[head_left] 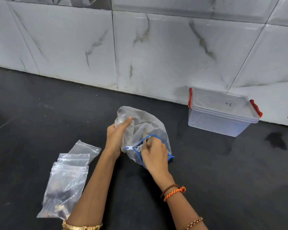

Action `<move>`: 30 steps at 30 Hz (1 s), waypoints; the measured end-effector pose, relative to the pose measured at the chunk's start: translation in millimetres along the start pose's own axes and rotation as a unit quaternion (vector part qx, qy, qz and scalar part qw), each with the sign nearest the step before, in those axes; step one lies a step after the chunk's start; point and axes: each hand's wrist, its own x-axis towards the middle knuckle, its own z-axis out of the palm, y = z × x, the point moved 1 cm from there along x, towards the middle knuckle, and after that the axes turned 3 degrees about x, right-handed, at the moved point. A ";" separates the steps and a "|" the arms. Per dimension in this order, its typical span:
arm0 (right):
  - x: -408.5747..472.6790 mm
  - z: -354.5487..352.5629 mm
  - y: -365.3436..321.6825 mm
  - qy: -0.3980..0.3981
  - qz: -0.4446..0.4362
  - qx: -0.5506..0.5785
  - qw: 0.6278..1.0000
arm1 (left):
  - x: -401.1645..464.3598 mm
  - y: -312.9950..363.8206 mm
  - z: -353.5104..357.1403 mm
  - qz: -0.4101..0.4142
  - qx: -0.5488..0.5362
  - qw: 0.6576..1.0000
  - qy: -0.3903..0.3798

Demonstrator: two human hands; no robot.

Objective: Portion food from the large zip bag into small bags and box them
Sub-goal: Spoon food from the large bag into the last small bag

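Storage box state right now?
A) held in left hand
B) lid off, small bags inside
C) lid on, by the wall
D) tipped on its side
C: the clear box sits upright against the tiled wall with its red-clipped lid on; neither hand touches it.

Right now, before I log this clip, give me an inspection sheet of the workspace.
Surface: dark counter, with a darker patch near the box.
Job's things: large zip bag with blue zip, mouth open; small bags overlapping at left, nearest one holding dark food; clear box, red clips, lid on.
Clutter: nothing seen.
Hands: left hand grips the large zip bag's side; right hand has its fingers inside the bag's mouth, grasp hidden.
Cables: nothing seen.
Surroundings: marble-pattern tiled wall behind.
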 end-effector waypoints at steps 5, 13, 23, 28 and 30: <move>-0.6 0.7 -2.3 -0.009 0.143 0.259 0.955 | 2.8 -2.8 5.5 -0.023 -0.001 0.999 -0.035; -10.6 -11.4 -11.7 -0.006 0.277 0.472 0.837 | 1.0 0.7 -1.1 0.000 -0.016 0.999 -0.038; -41.9 -41.4 -6.5 0.052 0.210 0.484 0.848 | -35.3 9.6 -15.3 0.085 0.022 0.996 0.023; -59.8 -62.0 4.7 0.045 0.188 0.445 0.874 | -65.6 14.0 -21.4 0.129 0.054 0.990 0.026; -66.3 -68.8 9.6 0.042 0.181 0.427 0.885 | -77.7 13.4 -21.0 0.131 0.055 0.990 0.023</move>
